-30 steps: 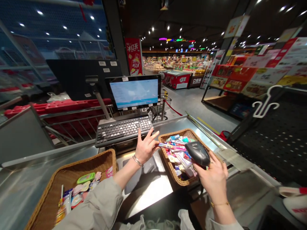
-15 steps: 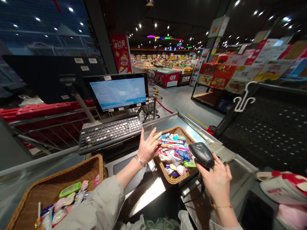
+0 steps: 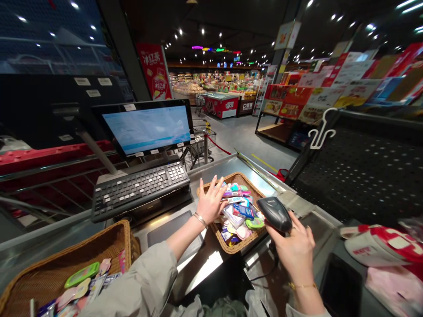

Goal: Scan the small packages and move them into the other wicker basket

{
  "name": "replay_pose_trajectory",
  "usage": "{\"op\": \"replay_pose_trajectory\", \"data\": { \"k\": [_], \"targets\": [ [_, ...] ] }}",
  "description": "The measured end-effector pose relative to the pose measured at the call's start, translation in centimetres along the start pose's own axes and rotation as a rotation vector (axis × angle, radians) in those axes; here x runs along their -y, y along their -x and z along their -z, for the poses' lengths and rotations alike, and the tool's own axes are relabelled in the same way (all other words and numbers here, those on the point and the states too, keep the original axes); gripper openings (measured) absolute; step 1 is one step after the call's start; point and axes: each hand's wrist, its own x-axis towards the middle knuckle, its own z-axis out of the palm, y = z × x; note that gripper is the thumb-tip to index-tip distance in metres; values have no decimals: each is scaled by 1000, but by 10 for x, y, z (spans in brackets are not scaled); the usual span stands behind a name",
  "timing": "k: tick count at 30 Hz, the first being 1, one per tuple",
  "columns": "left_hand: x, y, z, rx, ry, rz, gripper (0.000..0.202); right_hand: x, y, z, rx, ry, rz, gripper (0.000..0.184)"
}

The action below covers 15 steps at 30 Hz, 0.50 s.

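Observation:
My right hand (image 3: 295,246) is wrapped round a black handheld barcode scanner (image 3: 275,213), whose head points left over a wicker basket (image 3: 231,250) of small colourful packets. At that basket's left side is my left hand (image 3: 210,203), its outer fingers spread. Between its thumb and forefinger it seems to pinch a slim, pale stick-shaped packet (image 3: 232,200), partly hidden by the fingers. Under the scanner's front lie a blue packet (image 3: 243,211) and a green-edged pack (image 3: 254,223). A pink stick packet lies just beyond the fingers.
A second wicker basket (image 3: 127,240) with several packets stands at the lower left. Behind it are a keyboard (image 3: 142,187) and a monitor (image 3: 148,127). To the right lie a dark phone-like slab (image 3: 342,286) and a red-and-white bag (image 3: 383,246). A white hanger (image 3: 320,132) hangs on a black panel.
The view has turned slightly right. My left hand has moved further over the basket's left side, and the pink stick packet that was at its fingertips now lies beyond them. The scanner stays in my right hand.

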Motion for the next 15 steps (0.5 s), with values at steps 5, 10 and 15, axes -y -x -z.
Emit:
{"op": "replay_pose_trajectory", "data": {
  "k": [5,10,15],
  "targets": [
    [18,19,21,2,-18,65,46,13,0,-13,50,-39,70,42],
    [31,48,46,4,-72,147,46,38,0,-31,87,-94,162,46],
    [40,82,75,-16,-130,246,47,65,6,-47,173,-170,224,47]
  ]
}}
